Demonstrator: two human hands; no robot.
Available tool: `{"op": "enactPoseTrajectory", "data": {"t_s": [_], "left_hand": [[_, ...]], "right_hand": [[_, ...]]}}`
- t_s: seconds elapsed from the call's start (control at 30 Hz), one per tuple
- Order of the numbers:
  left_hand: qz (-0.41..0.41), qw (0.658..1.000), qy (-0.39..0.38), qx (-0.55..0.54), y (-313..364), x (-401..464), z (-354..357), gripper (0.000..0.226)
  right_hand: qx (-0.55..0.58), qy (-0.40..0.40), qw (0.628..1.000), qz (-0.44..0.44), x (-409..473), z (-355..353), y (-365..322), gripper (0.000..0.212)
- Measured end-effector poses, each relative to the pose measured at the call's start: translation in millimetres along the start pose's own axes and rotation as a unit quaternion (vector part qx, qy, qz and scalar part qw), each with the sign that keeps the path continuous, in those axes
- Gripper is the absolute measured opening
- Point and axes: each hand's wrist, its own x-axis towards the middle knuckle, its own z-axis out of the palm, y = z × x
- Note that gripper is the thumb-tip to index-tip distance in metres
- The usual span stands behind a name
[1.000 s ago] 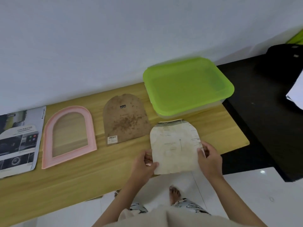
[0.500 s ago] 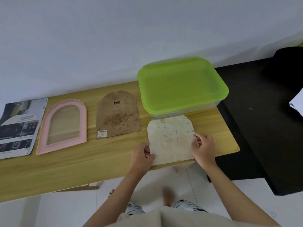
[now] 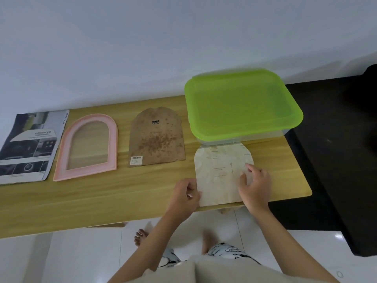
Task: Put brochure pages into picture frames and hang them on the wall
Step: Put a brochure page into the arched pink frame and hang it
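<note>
While the arched paper insert (image 3: 221,174) lies flat on the wooden table (image 3: 102,203), near the front right corner, both hands are on it. Left hand (image 3: 186,196) sits at the sheet's lower left edge, fingers curled with the thumb on the paper; whether it actually pinches the edge cannot be told. Right hand (image 3: 255,184) rests on the sheet's right side, fingers spread and laid flat, not closed around anything. Bottom edge of the insert is about flush with the table's front edge; its arched top touches or slips just under the clear storage box with the green lid (image 3: 242,105). Brown backing board (image 3: 157,137) lies just left of the insert, apart from it, hanger clip up, barcode sticker at its lower left. Pink arched frame (image 3: 87,147) lies further left, not touching the board. Brochure (image 3: 28,146) is at the far left, running out of view, its right edge near the frame. Open tabletop: a wide bare strip along the front edge, left of the hands. Right of the table, a black surface (image 3: 334,160). White wall (image 3: 142,48) behind.
</note>
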Motion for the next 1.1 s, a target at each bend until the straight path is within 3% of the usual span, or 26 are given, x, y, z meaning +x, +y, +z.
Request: {"op": "enactPoseTrajectory", "data": {"t_s": [0.23,0.67,0.87,1.1], "left_hand": [[-0.002,0.997,0.077,-0.009,-38.9,-5.6,-69.5,0.025],[-0.079,0.968,0.236,0.022,-182.8,-18.4,-339.4,0.025],[-0.148,0.943,0.290,0.070,-251.0,-23.6,-447.4,0.036],[-0.214,0.929,0.289,0.089,-290.7,-7.1,-498.4,0.061]], "right_hand": [[0.106,-0.073,0.986,-0.102,-12.4,53.0,-98.9,0.031],[0.220,-0.252,0.932,-0.137,-106.0,240.4,-366.0,0.027],[0.229,-0.292,0.921,-0.119,-147.5,315.0,-462.1,0.028],[0.139,-0.293,0.937,-0.133,-113.5,369.6,-510.7,0.042]]}}
